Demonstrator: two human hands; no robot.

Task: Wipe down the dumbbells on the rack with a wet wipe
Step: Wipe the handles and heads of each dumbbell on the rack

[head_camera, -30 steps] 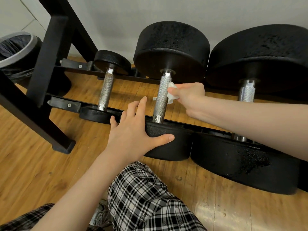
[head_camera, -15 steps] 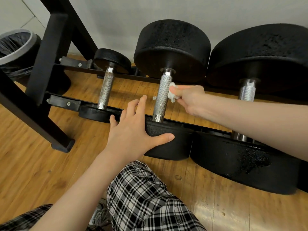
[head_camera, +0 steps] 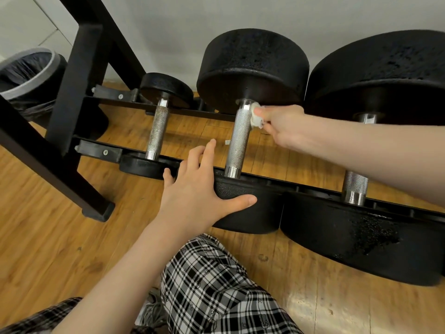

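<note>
Three black dumbbells lie across a low black rack (head_camera: 101,151): a small one (head_camera: 157,131) on the left, a middle one (head_camera: 238,141) with a knurled steel handle, and a large one (head_camera: 356,186) on the right. My right hand (head_camera: 281,124) pinches a crumpled white wet wipe (head_camera: 255,118) against the far end of the middle handle, just below the far weight head. My left hand (head_camera: 195,194) rests flat with straight fingers on the near head of the middle dumbbell, thumb along its front edge.
A black rack leg (head_camera: 60,169) slants down to the wooden floor at left. A bin with a dark liner (head_camera: 26,75) stands at the far left by the white wall. My knee in checked trousers (head_camera: 216,285) is at the bottom.
My right hand has slid the wipe up the middle handle toward the far weight head. My left hand has stayed on the near head.
</note>
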